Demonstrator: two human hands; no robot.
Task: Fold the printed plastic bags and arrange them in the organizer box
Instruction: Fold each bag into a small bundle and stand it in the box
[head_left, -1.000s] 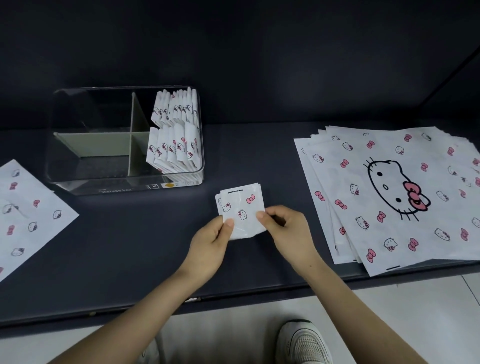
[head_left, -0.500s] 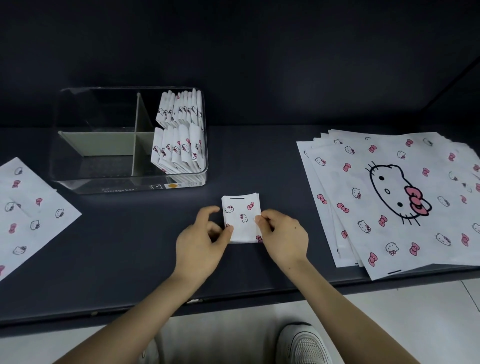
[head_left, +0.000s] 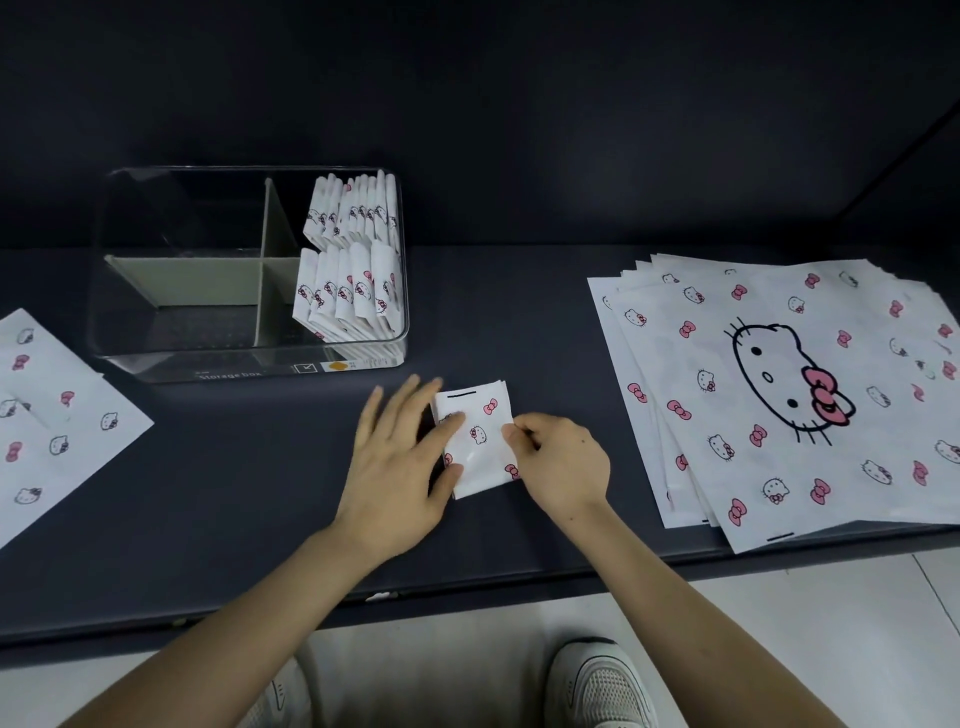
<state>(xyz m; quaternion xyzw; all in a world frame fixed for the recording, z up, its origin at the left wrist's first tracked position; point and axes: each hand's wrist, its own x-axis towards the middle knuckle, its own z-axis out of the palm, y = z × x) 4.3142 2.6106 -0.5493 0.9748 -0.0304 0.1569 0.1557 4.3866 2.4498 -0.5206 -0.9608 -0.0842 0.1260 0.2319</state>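
left hand (head_left: 400, 467) now flat on bag (head_left: 480, 447)

From my feed, the box (head_left: 249, 358) looks like clear glossy plastic with matt grey dividers (head_left: 182, 280). The folded bag (head_left: 478, 452) is smooth, slightly shiny plastic. The table (head_left: 234, 493) is dark and matt, and the shoe (head_left: 602, 686) is white mesh cloth.

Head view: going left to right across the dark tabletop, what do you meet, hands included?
loose printed bag at the left edge → organizer box → left hand, pressing flat → folded bag → right hand, pinching that bag's edge → stack of flat printed bags
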